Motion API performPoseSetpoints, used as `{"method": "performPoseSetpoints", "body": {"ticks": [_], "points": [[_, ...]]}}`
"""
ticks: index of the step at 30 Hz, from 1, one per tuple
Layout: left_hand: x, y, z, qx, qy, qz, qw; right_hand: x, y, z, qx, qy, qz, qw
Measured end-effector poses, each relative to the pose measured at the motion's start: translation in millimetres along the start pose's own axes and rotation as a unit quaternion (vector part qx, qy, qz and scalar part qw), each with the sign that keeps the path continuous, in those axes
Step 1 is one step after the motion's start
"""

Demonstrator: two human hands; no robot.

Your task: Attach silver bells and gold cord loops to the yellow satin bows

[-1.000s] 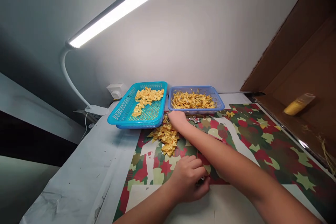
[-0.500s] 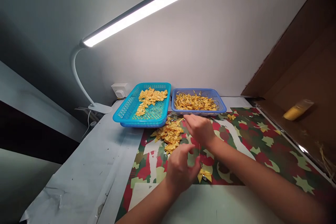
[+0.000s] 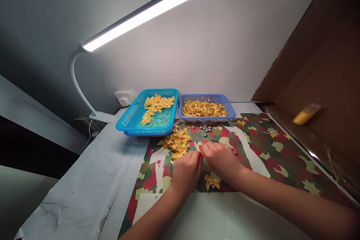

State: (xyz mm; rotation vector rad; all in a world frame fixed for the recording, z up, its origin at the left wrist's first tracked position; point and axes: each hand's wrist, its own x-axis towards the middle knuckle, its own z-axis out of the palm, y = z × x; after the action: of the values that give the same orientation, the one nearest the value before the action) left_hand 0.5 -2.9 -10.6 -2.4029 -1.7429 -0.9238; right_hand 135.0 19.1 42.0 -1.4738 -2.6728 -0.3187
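Note:
My left hand (image 3: 186,170) and my right hand (image 3: 221,158) meet over the patterned sheet, fingertips pinched together. A thin straight strand, like a needle or stiff thread (image 3: 198,139), sticks out beyond my right fingertips. What lies between the left fingers is hidden. Below the hands, a yellow ribbon bow (image 3: 212,181) with a small silver bell lies on the sheet, and a fine thread rises from it toward my right hand. A pile of yellow bows (image 3: 177,140) is just beyond my left hand. Several silver bells (image 3: 205,129) are scattered behind the hands.
A turquoise basket (image 3: 128,123) holds yellow bows; a blue-purple basket (image 3: 206,119) holds bows with gold cords. A red-handled tool (image 3: 234,152) is partly behind my right hand. A lamp (image 3: 165,9) shines overhead. Cardboard (image 3: 312,63) stands at right.
My right hand has drawn back toward me from near the blue-purple basket and now meets my left hand. Left fingers have closed from a spread pose. The bells are now uncovered.

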Motion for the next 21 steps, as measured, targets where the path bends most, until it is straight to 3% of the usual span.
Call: {"method": "performPoseSetpoints", "body": {"ticks": [12, 15, 21], "points": [[3.9, -11.6, -4.9, -0.017, -0.043, -0.065, 0.997, -20.3, 55.6, 23.4, 0.011, 0.022, 0.075, 0.997], [3.4, -8.4, -5.2, -0.056, -0.062, -0.071, 0.994, -23.1, 58.4, 22.6, 0.039, 0.041, 0.073, 0.996], [4.6, -4.6, -6.3, -0.129, -0.097, -0.084, 0.983, -26.4, 50.0, 29.6, 0.200, 0.090, 0.093, 0.971]]}}
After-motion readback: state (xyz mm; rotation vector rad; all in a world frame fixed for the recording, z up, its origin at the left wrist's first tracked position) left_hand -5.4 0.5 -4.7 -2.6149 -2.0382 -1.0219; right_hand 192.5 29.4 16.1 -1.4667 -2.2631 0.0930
